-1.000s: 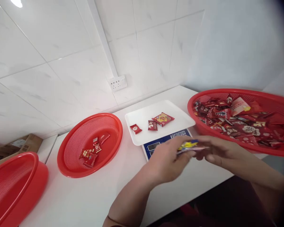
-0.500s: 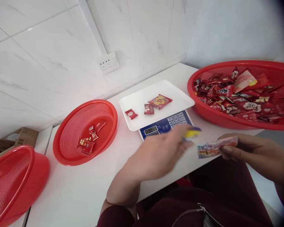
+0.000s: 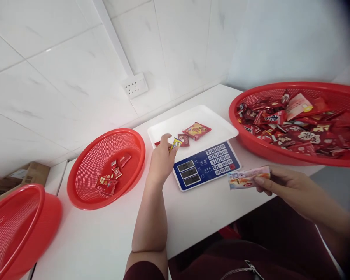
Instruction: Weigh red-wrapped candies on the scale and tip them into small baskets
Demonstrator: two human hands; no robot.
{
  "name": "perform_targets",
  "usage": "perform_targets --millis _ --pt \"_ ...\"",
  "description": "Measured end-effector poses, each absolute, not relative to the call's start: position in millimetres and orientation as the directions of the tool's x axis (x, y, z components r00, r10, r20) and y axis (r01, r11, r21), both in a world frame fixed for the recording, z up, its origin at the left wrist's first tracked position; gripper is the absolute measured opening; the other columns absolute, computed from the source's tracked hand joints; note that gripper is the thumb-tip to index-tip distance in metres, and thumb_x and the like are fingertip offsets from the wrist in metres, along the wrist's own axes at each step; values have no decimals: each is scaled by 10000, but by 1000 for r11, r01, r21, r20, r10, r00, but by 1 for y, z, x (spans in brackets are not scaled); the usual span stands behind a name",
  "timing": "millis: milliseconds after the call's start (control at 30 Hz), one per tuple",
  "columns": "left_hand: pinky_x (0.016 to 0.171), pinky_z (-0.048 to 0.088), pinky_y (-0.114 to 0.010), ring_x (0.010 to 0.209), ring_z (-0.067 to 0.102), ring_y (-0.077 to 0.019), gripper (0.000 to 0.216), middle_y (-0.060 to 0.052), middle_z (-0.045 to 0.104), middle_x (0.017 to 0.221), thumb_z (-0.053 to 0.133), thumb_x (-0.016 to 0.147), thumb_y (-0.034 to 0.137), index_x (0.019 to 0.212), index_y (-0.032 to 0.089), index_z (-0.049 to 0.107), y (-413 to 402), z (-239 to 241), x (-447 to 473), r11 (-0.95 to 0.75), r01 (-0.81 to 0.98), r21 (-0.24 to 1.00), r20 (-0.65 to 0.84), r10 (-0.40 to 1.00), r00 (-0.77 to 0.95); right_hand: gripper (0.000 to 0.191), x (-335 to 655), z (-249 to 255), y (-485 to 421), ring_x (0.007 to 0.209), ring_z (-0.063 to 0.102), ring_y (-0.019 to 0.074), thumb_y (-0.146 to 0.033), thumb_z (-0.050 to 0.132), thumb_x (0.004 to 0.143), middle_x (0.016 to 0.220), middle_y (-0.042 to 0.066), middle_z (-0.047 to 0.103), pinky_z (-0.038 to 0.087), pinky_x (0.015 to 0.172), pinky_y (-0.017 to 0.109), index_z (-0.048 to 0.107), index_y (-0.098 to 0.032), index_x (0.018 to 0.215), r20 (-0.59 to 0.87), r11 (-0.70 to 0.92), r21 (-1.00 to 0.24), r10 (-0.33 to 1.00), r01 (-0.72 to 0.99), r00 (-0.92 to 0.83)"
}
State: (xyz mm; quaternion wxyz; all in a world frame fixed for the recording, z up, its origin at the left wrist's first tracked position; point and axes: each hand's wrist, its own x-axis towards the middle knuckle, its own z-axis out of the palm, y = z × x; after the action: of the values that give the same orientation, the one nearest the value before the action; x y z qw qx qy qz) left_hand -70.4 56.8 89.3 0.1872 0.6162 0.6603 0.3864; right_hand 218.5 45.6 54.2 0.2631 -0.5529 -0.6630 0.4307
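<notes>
My left hand (image 3: 161,156) is over the near left part of the white scale tray (image 3: 175,116), pinching a small yellow and blue wrapped candy (image 3: 176,144). Just beyond it on the tray lie a small dark red packet (image 3: 184,140) and a larger red and gold packet (image 3: 196,131). Another red packet (image 3: 157,143) is mostly hidden behind my left hand. In front of the scale's blue keypad panel (image 3: 207,165), my right hand (image 3: 280,182) grips a long pale wrapped snack bar (image 3: 245,178) between thumb and fingers.
A large red basket (image 3: 236,112) full of red snack packets stands at the right. One red basket (image 3: 72,186) with several packets is left of the scale, and another red basket (image 3: 51,206) sits at the near left. Behind that is a cardboard box (image 3: 36,175).
My left hand has carried the yellow and blue candy leftward from near my right hand to the tray. My right hand has shifted slightly left with the snack bar. The scale's panel is now uncovered.
</notes>
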Motion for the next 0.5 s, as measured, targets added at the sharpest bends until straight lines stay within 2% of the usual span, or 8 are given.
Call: perform_targets --millis 100,200,300,400,500 --pt "770 421 -328 829 606 -213 369 -66 650 924 547 819 195 1183 237 505 61 83 -74 -32 642 766 211 956 -204 496 214 51 51 564 545 167 -667 528 709 634 35 621 481 543 297 655 -197 807 -83 65 -853 963 518 -256" --pt "781 428 -349 875 602 -231 324 -105 627 1037 532 833 228 1157 224 532 61 84 -77 -4 700 714 220 950 -220 390 204 49 57 653 618 187 -558 533 766 761 50 688 520 635 317 665 -203 860 -29 109 -851 967 513 -254" --pt "789 436 -364 949 586 -245 301 -103 608 1119 491 863 270 1159 232 534 58 90 -81 9 797 604 260 943 -207 307 190 47 62 842 662 216 -446 516 819 938 51 713 535 758 346 681 -219 943 212 296 -818 952 493 -221" --pt "791 449 -359 1010 570 -244 298 -85 606 1151 467 881 313 1162 234 531 54 96 -83 19 831 555 299 928 -221 255 176 43 70 977 638 202 -321 478 878 1052 41 689 509 877 355 679 -223 1000 533 564 -646 815 514 -225" --pt "770 468 -335 1010 576 -227 302 -81 619 1128 477 880 345 1150 224 538 51 101 -83 1 814 581 340 908 -244 279 162 40 82 1028 612 177 -237 434 909 1129 54 654 486 929 328 662 -209 1067 640 688 -482 700 543 -318"
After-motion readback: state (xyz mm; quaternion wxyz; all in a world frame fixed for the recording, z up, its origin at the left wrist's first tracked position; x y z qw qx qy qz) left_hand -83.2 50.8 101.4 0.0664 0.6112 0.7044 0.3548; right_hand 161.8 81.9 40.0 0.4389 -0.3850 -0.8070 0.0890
